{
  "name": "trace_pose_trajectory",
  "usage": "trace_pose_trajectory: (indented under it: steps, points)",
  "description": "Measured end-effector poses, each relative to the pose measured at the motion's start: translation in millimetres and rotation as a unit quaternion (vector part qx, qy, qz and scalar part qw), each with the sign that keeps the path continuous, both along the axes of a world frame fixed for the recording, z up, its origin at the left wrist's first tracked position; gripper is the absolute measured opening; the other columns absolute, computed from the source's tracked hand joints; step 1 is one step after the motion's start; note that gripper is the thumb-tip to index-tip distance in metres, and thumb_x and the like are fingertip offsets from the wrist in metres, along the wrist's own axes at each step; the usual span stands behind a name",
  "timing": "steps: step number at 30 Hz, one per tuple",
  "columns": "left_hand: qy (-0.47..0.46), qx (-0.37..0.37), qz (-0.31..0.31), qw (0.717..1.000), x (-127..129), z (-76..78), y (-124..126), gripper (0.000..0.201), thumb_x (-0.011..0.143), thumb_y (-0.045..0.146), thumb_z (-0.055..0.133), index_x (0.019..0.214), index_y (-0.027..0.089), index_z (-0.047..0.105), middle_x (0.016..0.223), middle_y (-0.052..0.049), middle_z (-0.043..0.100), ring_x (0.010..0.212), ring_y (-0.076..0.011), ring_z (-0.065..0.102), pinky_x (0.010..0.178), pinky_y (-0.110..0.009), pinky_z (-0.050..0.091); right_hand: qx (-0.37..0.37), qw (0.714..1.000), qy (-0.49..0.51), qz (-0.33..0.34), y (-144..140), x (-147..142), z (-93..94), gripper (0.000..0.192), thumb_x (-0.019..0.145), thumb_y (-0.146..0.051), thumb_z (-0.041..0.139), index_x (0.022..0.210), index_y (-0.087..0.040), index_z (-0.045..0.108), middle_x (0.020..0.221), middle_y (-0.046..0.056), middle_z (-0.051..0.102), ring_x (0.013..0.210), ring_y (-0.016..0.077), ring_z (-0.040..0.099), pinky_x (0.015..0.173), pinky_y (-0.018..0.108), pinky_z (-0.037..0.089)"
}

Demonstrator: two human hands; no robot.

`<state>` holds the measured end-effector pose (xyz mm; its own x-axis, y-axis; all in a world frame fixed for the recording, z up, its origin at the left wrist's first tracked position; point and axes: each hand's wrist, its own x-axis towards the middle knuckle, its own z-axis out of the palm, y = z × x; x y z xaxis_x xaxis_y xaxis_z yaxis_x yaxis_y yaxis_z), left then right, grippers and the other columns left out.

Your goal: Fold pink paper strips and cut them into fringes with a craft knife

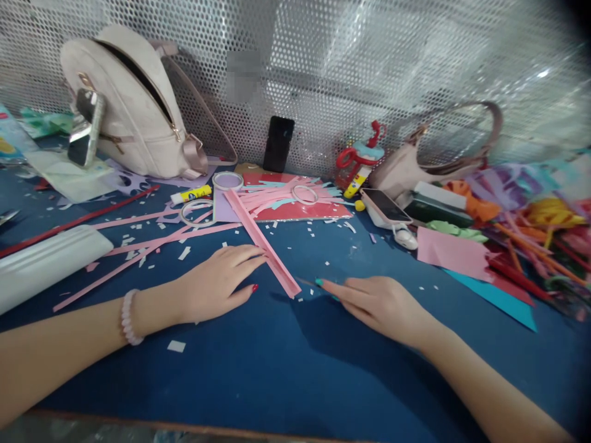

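Note:
A long folded pink paper strip (263, 243) lies slantwise on the blue table (258, 369). My left hand (217, 283) comes from the left, fingers stretched out, fingertips touching the strip's edge and thumb apart. To the right of the strip's near end, my right hand (381, 301) is closed in a pinch. A thin dark sliver sticks out from its fingertips toward the strip; what it is I cannot make out. Thin pink strips (152, 246) lie beyond my left hand, and small white paper scraps (176, 346) are scattered around.
At the back stand a pale backpack (133, 117), a black phone (279, 144), a red-lidded cup (357, 160) and a handbag (401, 169). A glue stick (191, 194), tape rolls (198, 212) and a red sheet (318, 210) lie mid-table. Coloured paper (455, 252) is heaped right.

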<state>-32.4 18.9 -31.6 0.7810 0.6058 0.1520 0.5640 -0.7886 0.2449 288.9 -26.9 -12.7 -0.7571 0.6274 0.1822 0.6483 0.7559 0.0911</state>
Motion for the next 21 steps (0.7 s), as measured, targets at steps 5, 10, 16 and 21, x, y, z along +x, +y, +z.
trace_pose_trajectory:
  steps: [5, 10, 16, 21]
  points:
    - [0.009, 0.000, -0.002, 1.000, 2.2, -1.6, -0.5, 0.045, 0.097, 0.032, 0.039, 0.138, 0.016, 0.041, 0.145, -0.011, 0.040, 0.132, -0.0258, 0.036, 0.110, -0.044, 0.030, 0.007, 0.997, -0.065, 0.044, -4.4, -8.6, 2.7, 0.037, 0.098, -0.017, 0.033, 0.124, -0.021, 0.058, 0.067, -0.002, 0.057, 0.050, 0.0103, 0.048, 0.050, 0.027, 0.034]
    - [0.017, -0.009, -0.005, 1.000, 2.2, -1.4, -0.6, 0.045, 0.097, 0.032, 0.038, 0.138, 0.015, 0.041, 0.146, -0.012, 0.040, 0.133, -0.0264, 0.036, 0.110, -0.046, 0.029, 0.008, 0.997, -0.077, 0.027, -4.4, -8.7, 2.1, 0.035, 0.096, -0.017, 0.038, 0.123, -0.021, 0.061, 0.068, 0.001, 0.059, 0.060, 0.0136, 0.053, 0.054, 0.027, 0.036]
    - [0.013, 0.003, -0.025, 1.000, 3.9, -1.6, -2.7, 0.045, 0.097, 0.031, 0.037, 0.140, 0.017, 0.040, 0.148, -0.011, 0.037, 0.135, -0.0259, 0.034, 0.112, -0.046, 0.025, -0.021, 0.996, -0.082, 0.013, -6.5, -11.1, 3.5, 0.036, 0.093, -0.016, 0.042, 0.125, -0.019, 0.059, 0.073, 0.004, 0.062, 0.065, 0.0158, 0.056, 0.058, 0.028, 0.040]
    - [0.034, 0.008, -0.041, 0.999, 9.5, -1.2, -5.2, 0.047, 0.098, 0.034, 0.036, 0.141, 0.017, 0.039, 0.149, -0.011, 0.035, 0.138, -0.0259, 0.028, 0.114, -0.046, 0.021, -0.044, 0.996, -0.075, 0.001, -10.7, -13.6, 7.5, 0.037, 0.090, -0.014, 0.044, 0.126, -0.016, 0.057, 0.071, 0.003, 0.062, 0.064, 0.0156, 0.058, 0.058, 0.027, 0.041]
